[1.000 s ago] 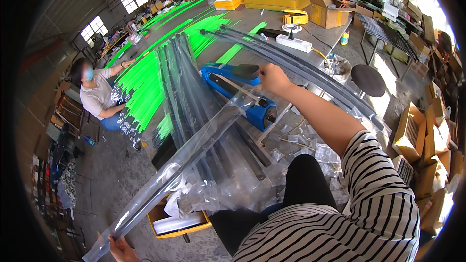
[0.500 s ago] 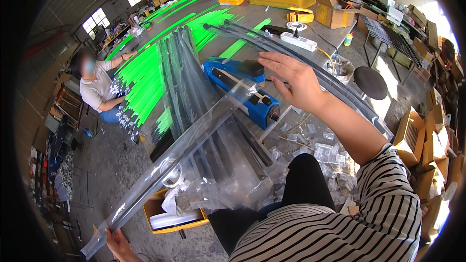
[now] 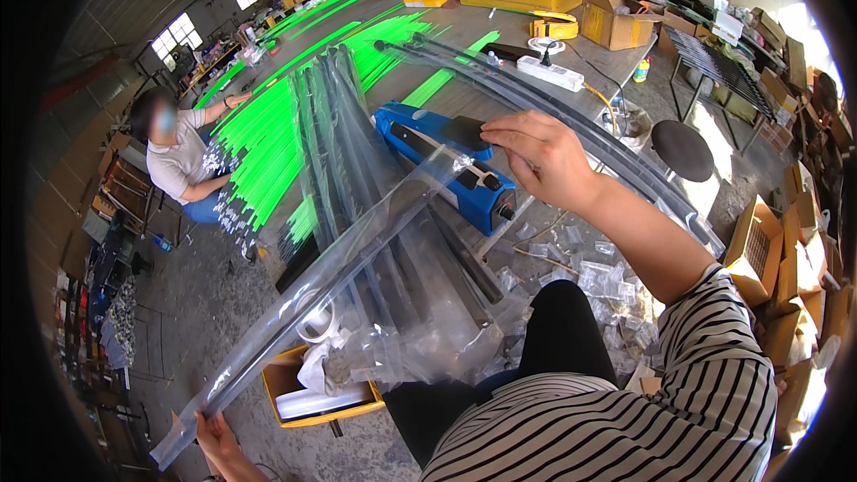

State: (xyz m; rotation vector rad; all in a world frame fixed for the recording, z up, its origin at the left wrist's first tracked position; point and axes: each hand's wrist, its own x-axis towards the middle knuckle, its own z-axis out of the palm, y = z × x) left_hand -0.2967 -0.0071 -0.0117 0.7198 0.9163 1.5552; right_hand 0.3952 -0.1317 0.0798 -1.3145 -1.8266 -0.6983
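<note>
Just then, the right hand (image 3: 540, 153), spread half a second earlier, had drawn its fingers together at the black lever tip (image 3: 464, 134) of the blue machine (image 3: 495, 201); I couldn't tell whether they gripped it, though work at the lever seemed to be resuming. The left hand (image 3: 217, 437) pinched the near end of a clear sleeve (image 3: 268, 350), its far end across the machine. Green strips (image 3: 259, 161) fanned over the grey surface (image 3: 389, 94); beside them sat a co-worker (image 3: 171, 161), with cardboard boxes (image 3: 616, 20) beyond.
</note>
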